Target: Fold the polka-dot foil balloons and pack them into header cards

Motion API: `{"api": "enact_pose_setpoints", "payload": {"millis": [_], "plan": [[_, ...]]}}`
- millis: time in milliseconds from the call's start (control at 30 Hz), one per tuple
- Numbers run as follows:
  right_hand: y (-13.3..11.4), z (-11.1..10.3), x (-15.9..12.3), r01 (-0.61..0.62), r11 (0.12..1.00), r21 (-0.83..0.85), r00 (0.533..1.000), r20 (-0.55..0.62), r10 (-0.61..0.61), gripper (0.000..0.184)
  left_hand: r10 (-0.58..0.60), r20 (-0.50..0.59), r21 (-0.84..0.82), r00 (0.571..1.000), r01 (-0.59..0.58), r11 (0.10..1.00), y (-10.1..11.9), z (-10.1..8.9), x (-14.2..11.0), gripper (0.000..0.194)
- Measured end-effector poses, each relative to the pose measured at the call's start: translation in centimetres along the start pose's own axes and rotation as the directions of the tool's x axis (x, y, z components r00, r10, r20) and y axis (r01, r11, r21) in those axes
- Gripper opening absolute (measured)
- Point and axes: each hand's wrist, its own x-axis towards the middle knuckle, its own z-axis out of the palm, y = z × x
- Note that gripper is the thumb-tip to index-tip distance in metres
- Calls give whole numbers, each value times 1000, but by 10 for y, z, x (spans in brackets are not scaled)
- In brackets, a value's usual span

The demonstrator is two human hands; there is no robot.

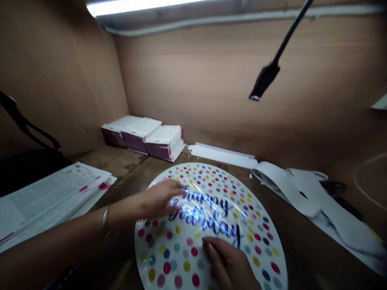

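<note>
At eight o'clock in the view, a pile of white printed paper pages with pink marks point(51, 201) is lying beside the person's left forearm, where a stray elbow could be knocking the loose leaves askew. Toward nine, white-topped paper stacks with pink-tinged edges point(136, 135) are sitting on the brown tabletop point(145, 165). At seven, the bare left hand point(163, 199) is bending over a glossy, round white sheet with multicoloured dots and blue "happy birthday" lettering point(184, 237), which is lying at six o'clock; blur is hiding whether those fingers are gripping anything. At five, the bare right hand point(231, 264) is resting on the sheet, fingers curling, though whether they are pinching its surface is impossible to tell. Uneven pressure from the two hands could be creasing it or scuffing the shiny letters. Toward two, a black cable with a black connector point(266, 76) is dangling. At four, curling white strips point(326, 205) are lying near the sheet's rim, which a sideways slip could be bending against them.
</note>
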Motion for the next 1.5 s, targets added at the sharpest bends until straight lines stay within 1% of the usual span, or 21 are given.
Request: {"api": "enact_pose_setpoints", "payload": {"millis": [33,67,100,133,200,300,367,467,633,733,833,900,1000,1100,1133,1233,1300,1367,1400,1467,1500], "plan": [[-5,-4,-5,87,993,-80,996,-11,-88,38,149,101,-85,984,-140,986,24,15,-21,51],[-7,-8,-9,142,976,-164,989,-13,-146,36,257,146,-157,955,-234,960,45,27,-41,60],[-9,-12,-15,164,954,-252,985,-6,-171,36,309,173,-194,935,-275,942,60,37,-59,66],[-9,-16,-20,168,928,-332,985,16,-172,36,330,163,-215,930,-293,931,71,44,-73,67],[-6,-21,-34,150,874,-462,988,100,-117,37,319,98,-208,943,-294,933,80,55,-92,54],[0,-19,-53,138,807,-575,982,184,-37,46,337,-45,-165,940,-340,926,80,67,-101,31],[5,-14,-60,116,772,-625,986,167,-13,49,331,-82,-164,940,-340,926,82,73,-100,30],[9,-4,-60,73,744,-664,994,107,-2,48,244,-67,-232,968,-253,939,86,76,-92,25],[11,0,-54,28,774,-633,998,55,9,46,154,-23,-350,988,-153,924,91,65,-69,21],[8,-10,-57,43,843,-536,997,75,-3,51,-8,72,-450,997,40,892,90,56,-56,21],[3,-23,-59,87,917,-390,996,23,-84,54,-157,142,-498,977,208,842,86,52,-45,25],[-2,-27,-59,138,928,-347,988,-15,-152,51,-185,135,-495,973,228,838,84,51,-41,25],[-8,-24,-52,189,906,-378,980,13,-199,34,-131,120,-523,984,175,834,85,51,-41,21],[-14,-21,-40,78,908,-413,996,-7,-89,28,-8,79,-428,997,41,903,89,51,-46,47],[-15,-23,-36,30,910,-413,999,-13,-39,26,2,75,-362,997,25,932,89,51,-46,48],[-21,-32,-23,41,930,-366,999,42,-28,23,-118,75,-259,990,133,957,88,53,-43,16],[-25,-36,-14,111,941,-321,993,83,-88,34,-197,72,-288,978,210,934,86,55,-38,20],[-29,-34,-6,175,935,-308,981,135,-139,44,-214,-12,-316,977,199,928,86,56,-35,18],[-30,-31,-3,203,929,-309,975,155,-162,40,-209,-105,-302,972,169,938,88,58,-36,16],[-33,-22,4,257,916,-307,960,188,-206,28,-109,-326,-198,939,45,979,94,61,-41,20],[-34,-18,7,264,918,-298,957,202,-209,24,-13,-381,-115,924,-33,993,98,64,-46,19]]}}
